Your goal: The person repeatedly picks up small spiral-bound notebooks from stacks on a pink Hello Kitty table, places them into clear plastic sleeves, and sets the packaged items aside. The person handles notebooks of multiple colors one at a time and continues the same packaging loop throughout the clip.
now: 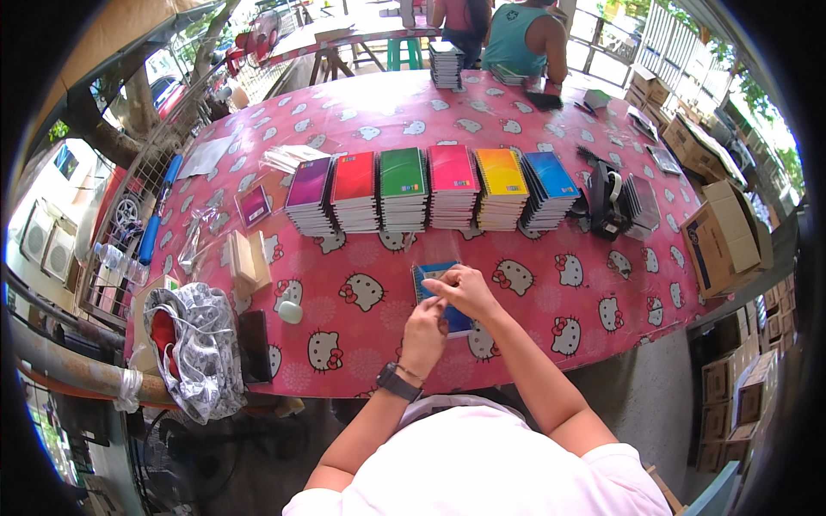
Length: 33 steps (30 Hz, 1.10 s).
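A blue spiral notebook point(456, 322) lies on the table close in front of me, partly covered by my hands. Over its left part, my left hand point(426, 328) is closed, its fingertips drawn together near the middle of the cover. My right hand point(466, 291) comes in from the right with bent fingers that meet those of the left. Whatever the fingers pinch is too small or hidden to make out. Beyond the hands runs a row of spiral notebook stacks: purple point(308, 182), red point(353, 176), green point(402, 176), pink point(452, 170), yellow point(501, 174) and blue point(551, 176).
A patterned pink cloth covers the table point(379, 340). To the left are a grey-white drawstring bag point(202, 353), a wooden block point(248, 262), a small white case point(290, 311) and clear plastic sleeves point(202, 236). A black tape dispenser point(607, 202) and a cardboard box point(723, 236) stand right. A person point(520, 39) sits beyond.
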### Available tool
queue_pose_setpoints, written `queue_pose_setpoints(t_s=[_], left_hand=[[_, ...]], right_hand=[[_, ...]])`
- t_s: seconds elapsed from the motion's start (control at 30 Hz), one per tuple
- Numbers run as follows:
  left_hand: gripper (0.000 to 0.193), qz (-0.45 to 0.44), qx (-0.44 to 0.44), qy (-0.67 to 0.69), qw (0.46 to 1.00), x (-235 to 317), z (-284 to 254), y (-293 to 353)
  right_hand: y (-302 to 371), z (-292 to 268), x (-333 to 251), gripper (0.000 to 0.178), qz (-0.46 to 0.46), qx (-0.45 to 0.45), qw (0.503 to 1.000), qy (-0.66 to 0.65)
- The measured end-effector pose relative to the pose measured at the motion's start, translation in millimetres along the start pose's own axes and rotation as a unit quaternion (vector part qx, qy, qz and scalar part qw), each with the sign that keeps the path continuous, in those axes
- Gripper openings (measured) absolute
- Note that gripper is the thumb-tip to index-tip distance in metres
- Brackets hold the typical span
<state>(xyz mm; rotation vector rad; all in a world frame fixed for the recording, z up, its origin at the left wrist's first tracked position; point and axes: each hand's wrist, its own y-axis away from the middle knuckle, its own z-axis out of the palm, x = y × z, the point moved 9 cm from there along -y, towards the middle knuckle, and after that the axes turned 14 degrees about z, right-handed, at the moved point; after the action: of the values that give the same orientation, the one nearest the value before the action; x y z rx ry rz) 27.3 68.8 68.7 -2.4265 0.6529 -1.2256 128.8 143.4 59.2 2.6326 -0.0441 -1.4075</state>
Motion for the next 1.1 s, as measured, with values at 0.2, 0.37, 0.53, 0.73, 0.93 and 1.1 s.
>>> queue_pose_setpoints(t_s=[0.2,0.37,0.53,0.73,0.93,1.1], left_hand=[[0.021,-0.108,-0.058,0.176,0.977,-5.9,-16.5,-2.4],[0.038,0.089,-0.038,-0.045,0.994,-69.7,-14.8,-26.6],[0.045,0.132,-0.026,-0.137,0.981,-99.6,3.5,-83.9],[0.048,0.09,-0.03,0.034,0.995,-59.5,-16.6,-0.4],[0.062,0.066,-0.124,-0.037,0.989,-52.0,-2.8,0.6],[0.071,0.062,-0.182,0.003,0.981,-63.4,15.5,-1.2]], right_hand=[[-15.5,0.9,14.3,0.027,0.08,-0.018,0.995,0.062],[-15.6,3.8,7.0,0.027,0.065,-0.051,0.994,0.066],[-14.8,6.6,5.5,0.026,0.082,-0.086,0.99,0.074],[-13.6,4.9,8.7,0.017,0.064,-0.138,0.987,0.049],[30.3,6.1,-7.2,0.061,-0.195,-0.166,0.916,0.309],[7.4,5.4,31.4,0.113,-0.076,-0.162,0.925,0.335]])
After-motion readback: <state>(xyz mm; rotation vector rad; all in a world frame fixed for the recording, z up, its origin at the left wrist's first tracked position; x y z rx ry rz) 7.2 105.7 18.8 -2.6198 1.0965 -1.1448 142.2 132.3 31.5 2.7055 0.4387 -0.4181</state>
